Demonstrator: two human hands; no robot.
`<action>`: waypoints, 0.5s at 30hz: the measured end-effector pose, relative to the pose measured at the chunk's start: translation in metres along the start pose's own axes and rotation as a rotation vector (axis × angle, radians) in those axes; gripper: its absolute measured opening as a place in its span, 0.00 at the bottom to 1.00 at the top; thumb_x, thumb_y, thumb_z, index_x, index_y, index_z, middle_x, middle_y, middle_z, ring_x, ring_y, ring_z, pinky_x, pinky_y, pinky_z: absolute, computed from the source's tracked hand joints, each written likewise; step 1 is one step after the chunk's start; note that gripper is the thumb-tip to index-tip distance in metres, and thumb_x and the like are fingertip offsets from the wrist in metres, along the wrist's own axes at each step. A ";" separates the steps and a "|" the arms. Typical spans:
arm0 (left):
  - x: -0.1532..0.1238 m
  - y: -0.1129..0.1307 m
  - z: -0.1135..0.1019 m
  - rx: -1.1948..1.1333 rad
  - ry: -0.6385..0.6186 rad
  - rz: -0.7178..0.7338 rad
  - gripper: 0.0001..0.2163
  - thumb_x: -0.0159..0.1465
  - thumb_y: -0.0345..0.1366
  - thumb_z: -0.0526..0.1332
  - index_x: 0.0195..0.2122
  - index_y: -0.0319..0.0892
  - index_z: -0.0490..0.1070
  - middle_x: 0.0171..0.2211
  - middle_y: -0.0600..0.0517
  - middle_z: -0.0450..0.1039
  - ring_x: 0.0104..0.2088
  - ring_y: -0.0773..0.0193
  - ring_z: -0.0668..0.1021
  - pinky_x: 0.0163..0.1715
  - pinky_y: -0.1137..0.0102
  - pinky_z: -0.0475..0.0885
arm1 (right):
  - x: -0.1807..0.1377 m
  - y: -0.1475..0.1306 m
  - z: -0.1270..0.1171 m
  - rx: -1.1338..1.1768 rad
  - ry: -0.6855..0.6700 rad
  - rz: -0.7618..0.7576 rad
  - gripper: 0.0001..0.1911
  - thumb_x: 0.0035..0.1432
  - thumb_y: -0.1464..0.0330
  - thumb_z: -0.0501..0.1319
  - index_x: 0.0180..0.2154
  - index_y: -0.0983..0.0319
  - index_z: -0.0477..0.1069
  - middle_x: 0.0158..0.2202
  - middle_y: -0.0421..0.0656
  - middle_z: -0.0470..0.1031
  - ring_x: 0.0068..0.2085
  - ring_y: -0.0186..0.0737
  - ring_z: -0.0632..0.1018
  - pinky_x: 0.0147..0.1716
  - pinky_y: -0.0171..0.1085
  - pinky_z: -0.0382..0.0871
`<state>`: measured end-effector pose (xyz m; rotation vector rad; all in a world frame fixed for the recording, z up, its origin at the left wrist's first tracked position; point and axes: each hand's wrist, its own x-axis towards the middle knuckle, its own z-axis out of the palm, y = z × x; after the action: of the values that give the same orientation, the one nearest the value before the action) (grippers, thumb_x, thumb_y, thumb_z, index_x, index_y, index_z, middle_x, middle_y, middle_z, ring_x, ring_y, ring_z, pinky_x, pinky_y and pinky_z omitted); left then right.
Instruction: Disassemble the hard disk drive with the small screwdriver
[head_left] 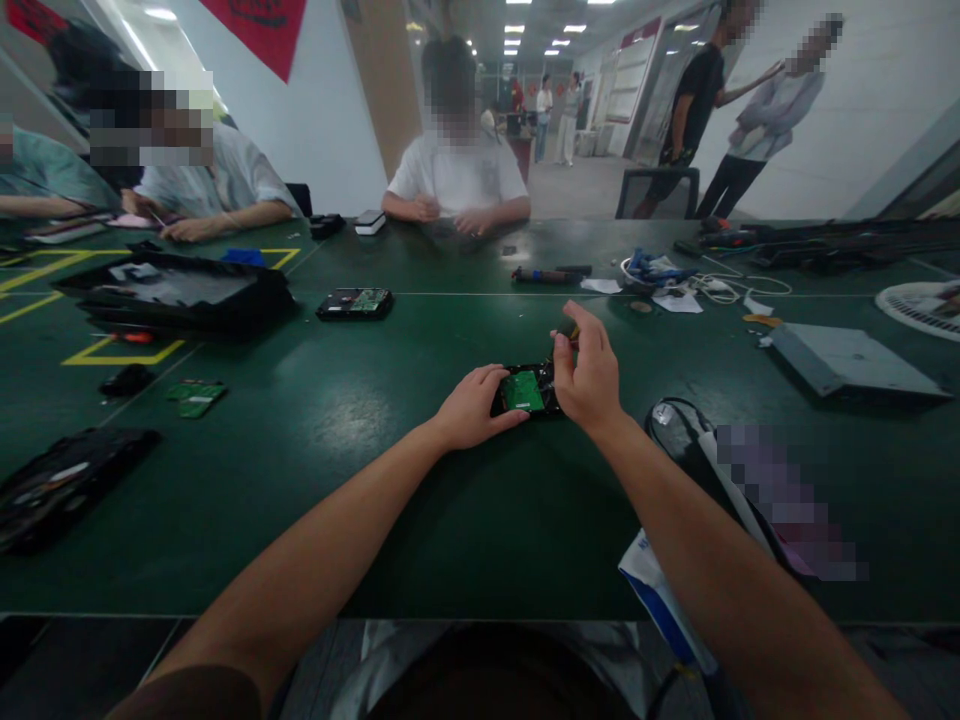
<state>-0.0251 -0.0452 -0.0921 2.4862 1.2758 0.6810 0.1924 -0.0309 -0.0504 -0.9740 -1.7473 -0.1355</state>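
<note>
A black hard drive with a green circuit board (523, 391) lies on the green table in front of me, board side up. My left hand (476, 405) grips its left end, fingers along the far edge and thumb on the near edge. Over the right end, my right hand (589, 375) has its thumb and fingers closed on a slim dark-and-yellow tool (574, 334). Most of that tool is hidden by the fingers, and its tip cannot be made out. The right hand also covers the drive's right end.
Another drive (354, 303) and a black tray (180, 290) lie farther left, with loose green boards (196, 397) nearer. To the right are a grey metal box (859, 360), a cable coil (720, 288) and a pouch (780, 490). Across the table sits a person (457, 165).
</note>
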 end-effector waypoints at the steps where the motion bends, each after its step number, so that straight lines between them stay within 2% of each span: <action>1: 0.000 0.000 0.000 0.000 -0.003 -0.002 0.36 0.64 0.60 0.62 0.65 0.40 0.63 0.65 0.37 0.66 0.66 0.44 0.68 0.66 0.50 0.65 | 0.000 0.000 -0.001 -0.002 0.005 0.007 0.23 0.70 0.64 0.56 0.65 0.55 0.60 0.58 0.53 0.69 0.58 0.53 0.74 0.54 0.56 0.77; 5: 0.000 0.000 0.000 -0.002 0.001 0.002 0.36 0.64 0.59 0.63 0.64 0.39 0.63 0.65 0.36 0.66 0.67 0.44 0.68 0.67 0.50 0.64 | 0.000 -0.004 -0.004 -0.026 0.026 0.029 0.20 0.66 0.62 0.62 0.58 0.54 0.68 0.53 0.51 0.69 0.52 0.51 0.76 0.48 0.53 0.80; 10: 0.000 0.000 0.000 -0.006 0.005 -0.004 0.35 0.64 0.60 0.63 0.64 0.40 0.63 0.66 0.37 0.65 0.67 0.44 0.68 0.67 0.50 0.64 | 0.001 -0.004 -0.002 0.006 -0.027 -0.025 0.24 0.69 0.67 0.55 0.65 0.54 0.61 0.60 0.51 0.70 0.61 0.53 0.73 0.58 0.57 0.74; 12: 0.000 0.001 -0.001 -0.005 -0.001 -0.012 0.36 0.64 0.60 0.63 0.64 0.40 0.63 0.66 0.36 0.65 0.67 0.44 0.68 0.67 0.50 0.65 | 0.000 -0.003 -0.001 0.008 -0.021 -0.021 0.24 0.69 0.67 0.55 0.65 0.55 0.59 0.60 0.52 0.69 0.61 0.53 0.73 0.57 0.57 0.75; 15: 0.000 0.001 -0.001 0.000 -0.010 -0.014 0.36 0.64 0.60 0.63 0.65 0.39 0.63 0.65 0.36 0.65 0.66 0.43 0.68 0.66 0.50 0.65 | -0.001 -0.002 -0.001 -0.015 0.016 0.009 0.24 0.66 0.63 0.62 0.61 0.57 0.63 0.56 0.52 0.70 0.57 0.53 0.74 0.52 0.55 0.78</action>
<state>-0.0248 -0.0460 -0.0908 2.4752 1.2877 0.6648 0.1922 -0.0333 -0.0497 -0.9887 -1.7295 -0.1502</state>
